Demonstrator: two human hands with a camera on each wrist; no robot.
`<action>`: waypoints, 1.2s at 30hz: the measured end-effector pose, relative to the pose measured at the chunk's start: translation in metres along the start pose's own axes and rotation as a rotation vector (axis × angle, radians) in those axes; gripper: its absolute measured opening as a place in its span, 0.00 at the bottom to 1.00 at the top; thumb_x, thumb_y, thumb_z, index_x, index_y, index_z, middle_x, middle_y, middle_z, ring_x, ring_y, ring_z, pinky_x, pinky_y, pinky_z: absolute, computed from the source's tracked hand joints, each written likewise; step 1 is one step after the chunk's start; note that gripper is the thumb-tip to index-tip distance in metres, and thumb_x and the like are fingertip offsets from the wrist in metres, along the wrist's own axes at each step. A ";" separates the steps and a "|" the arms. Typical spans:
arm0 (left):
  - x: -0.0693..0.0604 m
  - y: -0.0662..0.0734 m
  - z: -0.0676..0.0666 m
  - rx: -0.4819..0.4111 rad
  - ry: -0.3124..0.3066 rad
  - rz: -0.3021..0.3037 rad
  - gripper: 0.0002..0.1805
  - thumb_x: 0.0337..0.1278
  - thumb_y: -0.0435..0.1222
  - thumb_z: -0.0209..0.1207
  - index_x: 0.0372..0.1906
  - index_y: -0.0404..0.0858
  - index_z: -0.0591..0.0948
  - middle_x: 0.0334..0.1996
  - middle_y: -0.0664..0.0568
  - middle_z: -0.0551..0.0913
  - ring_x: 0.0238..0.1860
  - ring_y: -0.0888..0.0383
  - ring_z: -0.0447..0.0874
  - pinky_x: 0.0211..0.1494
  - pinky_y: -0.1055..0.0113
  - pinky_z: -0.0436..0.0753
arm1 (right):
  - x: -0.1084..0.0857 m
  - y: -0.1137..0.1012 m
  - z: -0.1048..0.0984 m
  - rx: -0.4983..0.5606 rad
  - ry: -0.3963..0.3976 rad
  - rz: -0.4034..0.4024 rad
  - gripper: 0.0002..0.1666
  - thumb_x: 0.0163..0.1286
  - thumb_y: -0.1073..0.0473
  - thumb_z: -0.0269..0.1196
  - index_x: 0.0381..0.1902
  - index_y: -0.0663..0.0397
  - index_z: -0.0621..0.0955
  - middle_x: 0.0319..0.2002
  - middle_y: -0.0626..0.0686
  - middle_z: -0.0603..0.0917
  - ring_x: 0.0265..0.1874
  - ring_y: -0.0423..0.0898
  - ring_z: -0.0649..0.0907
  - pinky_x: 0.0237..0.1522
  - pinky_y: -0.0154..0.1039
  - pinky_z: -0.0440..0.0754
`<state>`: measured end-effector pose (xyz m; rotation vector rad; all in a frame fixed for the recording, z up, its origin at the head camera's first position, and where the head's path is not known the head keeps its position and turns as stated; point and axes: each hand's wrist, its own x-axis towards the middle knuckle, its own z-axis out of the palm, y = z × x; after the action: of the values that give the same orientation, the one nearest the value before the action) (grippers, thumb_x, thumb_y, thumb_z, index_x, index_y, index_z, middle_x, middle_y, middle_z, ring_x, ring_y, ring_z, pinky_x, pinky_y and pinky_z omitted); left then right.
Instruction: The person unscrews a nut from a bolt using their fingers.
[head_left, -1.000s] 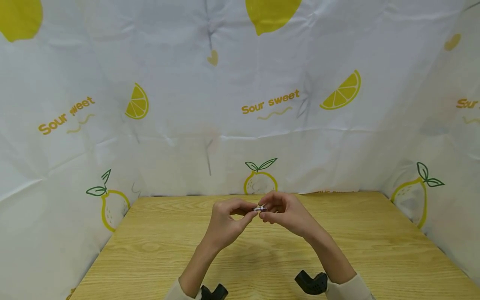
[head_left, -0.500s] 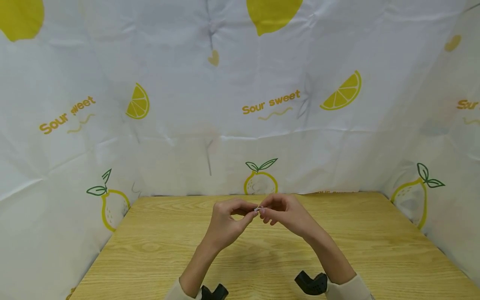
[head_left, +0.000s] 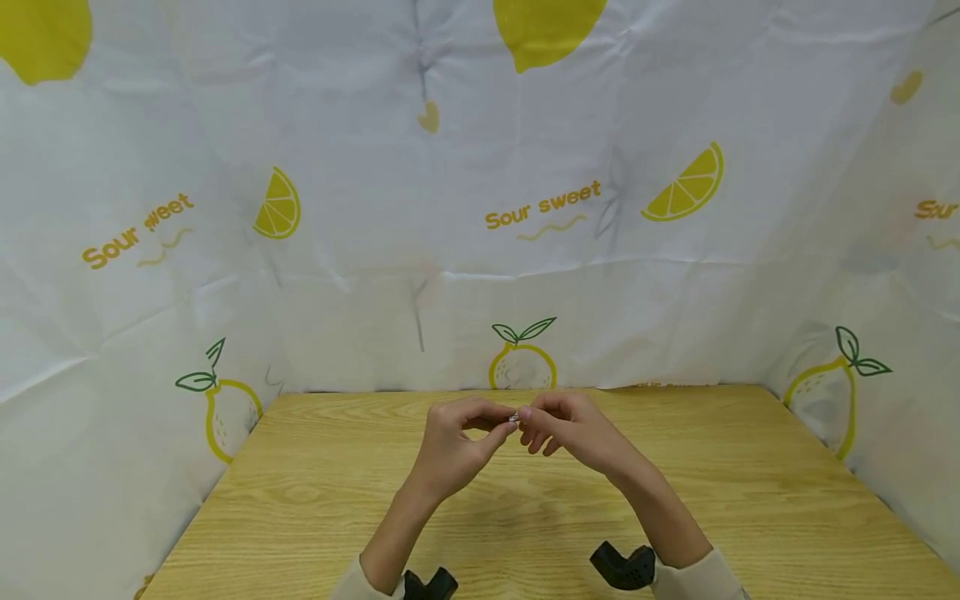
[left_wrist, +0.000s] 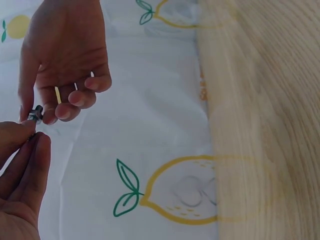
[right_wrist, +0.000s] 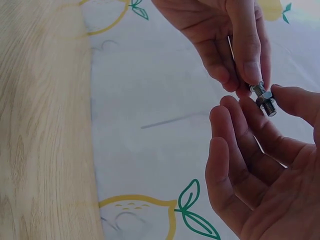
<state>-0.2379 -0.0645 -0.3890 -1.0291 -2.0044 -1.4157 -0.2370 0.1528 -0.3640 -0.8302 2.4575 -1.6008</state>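
A small metal bolt (right_wrist: 259, 89) with a hex nut (right_wrist: 265, 98) on its thread is held above the table between both hands. The left hand (head_left: 452, 446) pinches one end of the bolt between thumb and fingers; in the right wrist view this left hand (right_wrist: 232, 45) comes from the top. The right hand (head_left: 573, 429) has its thumb and index finger at the nut, one on either side, its other fingers loosely bent. From the left wrist view, the nut (left_wrist: 35, 115) shows between the fingertips of the right hand (left_wrist: 67, 60), above the left hand (left_wrist: 22, 185).
A wood-grain table (head_left: 315, 517) lies beneath the hands. Behind it and at both sides hangs a white sheet (head_left: 360, 208) printed with lemons and lettering. A black wrist device (head_left: 624, 567) is on the right arm, another (head_left: 430, 585) on the left.
The right thumb has slid up and forward over the nut, and the other right fingers have dropped slightly. The left hand keeps its pinch in nearly the same place.
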 end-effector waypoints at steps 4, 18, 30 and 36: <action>0.000 0.000 0.000 0.001 0.000 0.002 0.04 0.62 0.30 0.69 0.40 0.38 0.91 0.35 0.48 0.93 0.33 0.59 0.93 0.40 0.71 0.91 | 0.000 0.001 0.000 -0.001 0.002 -0.010 0.18 0.81 0.52 0.58 0.41 0.62 0.84 0.35 0.58 0.88 0.33 0.50 0.88 0.37 0.42 0.90; 0.000 0.001 0.000 -0.004 0.000 -0.006 0.03 0.62 0.30 0.70 0.39 0.39 0.91 0.34 0.49 0.93 0.33 0.59 0.93 0.39 0.71 0.91 | 0.000 -0.002 0.000 0.023 -0.007 0.013 0.15 0.79 0.52 0.61 0.48 0.59 0.84 0.36 0.59 0.88 0.33 0.50 0.88 0.37 0.47 0.90; 0.001 0.003 0.000 -0.003 -0.003 -0.010 0.03 0.62 0.30 0.70 0.39 0.38 0.91 0.34 0.49 0.93 0.33 0.60 0.92 0.39 0.70 0.91 | 0.000 -0.001 0.001 0.016 0.001 0.017 0.14 0.79 0.52 0.61 0.43 0.57 0.85 0.36 0.60 0.88 0.32 0.50 0.88 0.37 0.43 0.89; 0.001 0.004 0.000 -0.005 -0.004 -0.014 0.04 0.62 0.30 0.70 0.39 0.38 0.91 0.34 0.49 0.93 0.33 0.60 0.93 0.39 0.70 0.91 | 0.000 -0.002 0.001 0.010 0.001 0.020 0.15 0.79 0.51 0.60 0.43 0.58 0.85 0.36 0.61 0.88 0.32 0.49 0.88 0.37 0.43 0.89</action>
<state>-0.2354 -0.0641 -0.3863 -1.0235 -2.0156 -1.4278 -0.2359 0.1518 -0.3627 -0.8014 2.4483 -1.6064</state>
